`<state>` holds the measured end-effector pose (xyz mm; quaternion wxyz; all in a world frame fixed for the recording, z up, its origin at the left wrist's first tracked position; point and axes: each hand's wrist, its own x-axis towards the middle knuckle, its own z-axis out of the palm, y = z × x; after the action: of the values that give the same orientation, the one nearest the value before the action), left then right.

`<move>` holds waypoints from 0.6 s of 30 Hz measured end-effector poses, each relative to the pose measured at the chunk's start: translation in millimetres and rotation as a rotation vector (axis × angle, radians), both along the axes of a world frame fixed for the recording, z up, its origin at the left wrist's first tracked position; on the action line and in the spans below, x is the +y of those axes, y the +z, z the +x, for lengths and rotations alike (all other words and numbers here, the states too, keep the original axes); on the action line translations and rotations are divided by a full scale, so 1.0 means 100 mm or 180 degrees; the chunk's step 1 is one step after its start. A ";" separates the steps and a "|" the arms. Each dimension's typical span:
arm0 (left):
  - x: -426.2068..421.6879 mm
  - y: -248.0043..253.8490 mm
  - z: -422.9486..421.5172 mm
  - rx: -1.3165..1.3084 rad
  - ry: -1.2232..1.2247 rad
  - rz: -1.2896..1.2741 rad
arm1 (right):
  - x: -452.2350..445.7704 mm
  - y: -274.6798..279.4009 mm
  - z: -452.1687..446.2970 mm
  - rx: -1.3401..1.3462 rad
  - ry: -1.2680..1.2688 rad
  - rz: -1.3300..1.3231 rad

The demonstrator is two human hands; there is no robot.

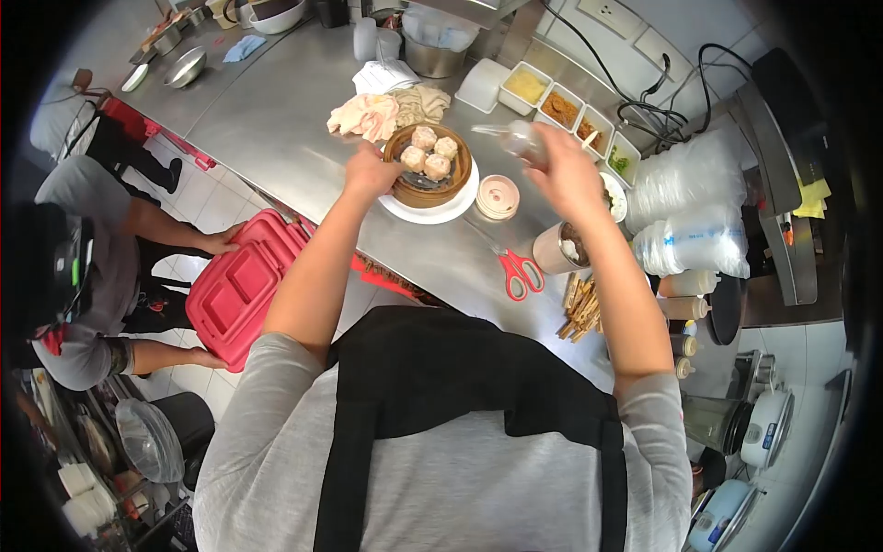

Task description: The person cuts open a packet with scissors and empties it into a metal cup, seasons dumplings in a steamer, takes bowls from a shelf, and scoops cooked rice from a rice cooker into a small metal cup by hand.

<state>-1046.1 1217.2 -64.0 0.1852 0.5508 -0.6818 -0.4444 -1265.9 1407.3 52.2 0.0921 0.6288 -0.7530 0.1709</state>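
Together, lumpy dumplings (437,166) in round wooden steamer (429,197).

Dumplings (437,166) in steamer (426,196) (plate (443,216) underneath); tub (498,198) to right, scissors (509,259) before tub.

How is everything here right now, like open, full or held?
Basket: open, on the white plate
Dumplings: four, inside the basket
Left hand: holding the basket's edge
Right hand: holding the clear bottle
Scissors: lying on the table
Food tubs: uncovered, food inside
Red box: held by another person's hands
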 end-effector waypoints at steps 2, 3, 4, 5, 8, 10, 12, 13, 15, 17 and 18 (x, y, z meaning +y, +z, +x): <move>0.01 0.05 0.00 0.0045 -0.0041 -0.0003 | -0.35 -0.15 0.00 0.0244 -0.0119 0.0340; 0.03 0.06 0.01 0.0065 -0.0055 -0.0005 | -0.50 -0.27 -0.03 0.0371 -0.0112 0.0344; 0.04 0.09 0.04 0.0078 -0.0069 -0.0013 | -0.64 -0.37 -0.06 0.0491 -0.0105 0.0342; 0.05 0.08 0.08 0.0175 -0.0089 0.0097 | -0.75 -0.41 -0.07 0.0606 -0.0087 0.0332; 0.03 -0.01 0.19 0.0607 -0.0171 0.0279 | -0.95 -0.52 -0.08 0.0937 -0.0024 0.0313; 0.07 -0.05 0.25 0.0739 -0.0194 0.0480 | -1.01 -0.56 -0.06 0.1144 0.0039 0.0307; 0.11 -0.04 0.30 0.0743 -0.0200 0.0682 | -1.01 -0.44 0.02 0.1126 -0.0020 0.0386; 0.12 -0.09 0.32 0.0796 -0.0175 0.0766 | -1.01 -0.39 0.05 0.1124 -0.0045 0.0426; 0.14 -0.10 0.33 0.0839 -0.0159 0.0688 | -0.98 -0.38 0.11 0.1210 0.0254 0.0227; 0.14 -0.12 0.32 0.0839 -0.0173 0.0601 | -0.95 -0.40 0.16 0.1247 0.0414 0.0156; 0.14 -0.12 0.33 0.0821 -0.0181 0.0549 | -0.94 -0.44 0.18 0.1245 0.0438 0.0180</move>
<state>-1013.2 1231.1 -76.0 0.2105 0.4834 -0.6270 -0.5734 -1247.7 1313.0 8.2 0.2069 0.7022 -0.6805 0.0303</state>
